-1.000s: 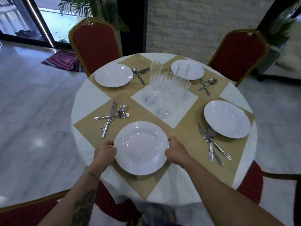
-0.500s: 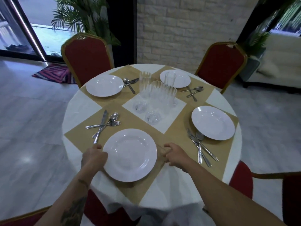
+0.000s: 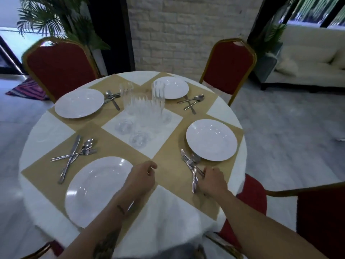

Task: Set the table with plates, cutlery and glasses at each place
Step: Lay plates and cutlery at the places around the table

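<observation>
Round and white-clothed, the desk holds the cutlery just near-left of the right plate, lying near-to-far with tines pointing far, its handles gripped by the right hand with curled fingers, while the left hand hovers loosely curled, empty.

plates: plain white
cloth: white w/ tan squares (checkerboard-ish)
chairs: red, gold trim
cutlery: silver
wall: pale brick pattern
rug: pink/purple stripes
</observation>
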Demonstrator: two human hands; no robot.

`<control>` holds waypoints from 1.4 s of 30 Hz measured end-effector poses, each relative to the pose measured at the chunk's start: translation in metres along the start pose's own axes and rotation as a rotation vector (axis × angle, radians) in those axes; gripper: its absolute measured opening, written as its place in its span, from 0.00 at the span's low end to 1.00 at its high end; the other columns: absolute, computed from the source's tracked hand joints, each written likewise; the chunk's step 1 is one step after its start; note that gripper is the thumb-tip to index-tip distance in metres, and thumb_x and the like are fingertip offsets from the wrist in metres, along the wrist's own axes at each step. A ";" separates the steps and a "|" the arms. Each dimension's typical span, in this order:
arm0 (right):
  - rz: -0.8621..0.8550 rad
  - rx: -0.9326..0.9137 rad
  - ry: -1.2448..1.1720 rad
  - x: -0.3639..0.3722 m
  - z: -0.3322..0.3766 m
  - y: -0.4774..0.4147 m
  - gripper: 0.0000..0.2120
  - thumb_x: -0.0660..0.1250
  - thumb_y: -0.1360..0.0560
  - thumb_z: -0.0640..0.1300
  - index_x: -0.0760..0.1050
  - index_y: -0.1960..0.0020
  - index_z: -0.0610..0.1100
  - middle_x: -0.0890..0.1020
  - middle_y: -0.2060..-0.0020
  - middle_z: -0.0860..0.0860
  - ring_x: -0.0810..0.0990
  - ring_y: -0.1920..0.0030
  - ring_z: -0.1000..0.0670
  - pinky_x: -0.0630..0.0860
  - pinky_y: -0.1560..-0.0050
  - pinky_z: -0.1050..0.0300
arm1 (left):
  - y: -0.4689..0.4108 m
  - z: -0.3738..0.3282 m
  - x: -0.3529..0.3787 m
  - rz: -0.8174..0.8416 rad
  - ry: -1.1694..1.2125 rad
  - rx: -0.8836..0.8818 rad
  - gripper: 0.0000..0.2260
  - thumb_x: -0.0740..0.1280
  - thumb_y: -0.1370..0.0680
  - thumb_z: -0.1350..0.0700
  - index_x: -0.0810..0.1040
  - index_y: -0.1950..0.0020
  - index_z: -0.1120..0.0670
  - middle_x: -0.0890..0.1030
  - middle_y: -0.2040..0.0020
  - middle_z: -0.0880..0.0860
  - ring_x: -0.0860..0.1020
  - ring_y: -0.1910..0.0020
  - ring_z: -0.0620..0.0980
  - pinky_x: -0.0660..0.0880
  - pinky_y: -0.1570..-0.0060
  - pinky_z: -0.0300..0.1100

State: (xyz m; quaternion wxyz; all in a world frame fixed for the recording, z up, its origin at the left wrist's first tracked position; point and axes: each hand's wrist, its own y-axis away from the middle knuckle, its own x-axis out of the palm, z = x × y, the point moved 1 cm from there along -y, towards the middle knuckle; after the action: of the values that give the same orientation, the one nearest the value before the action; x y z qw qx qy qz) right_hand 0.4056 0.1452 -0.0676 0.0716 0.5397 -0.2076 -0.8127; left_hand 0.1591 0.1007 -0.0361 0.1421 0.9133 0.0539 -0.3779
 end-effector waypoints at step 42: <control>0.129 -0.496 0.205 -0.018 -0.040 -0.021 0.09 0.62 0.31 0.43 0.75 0.51 0.46 0.81 0.53 0.47 0.81 0.51 0.41 0.71 0.57 0.55 | 0.049 -0.068 0.139 0.085 0.237 -0.556 0.08 0.68 0.29 0.55 0.82 0.61 0.59 0.84 0.67 0.56 0.84 0.65 0.53 0.83 0.58 0.49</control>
State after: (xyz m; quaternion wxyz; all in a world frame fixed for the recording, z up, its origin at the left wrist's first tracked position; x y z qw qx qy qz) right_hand 0.4517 0.1602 -0.0747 0.2736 0.5709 -0.0279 -0.7736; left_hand 0.3136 0.0733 -0.0774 0.3951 0.8785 0.1331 -0.2334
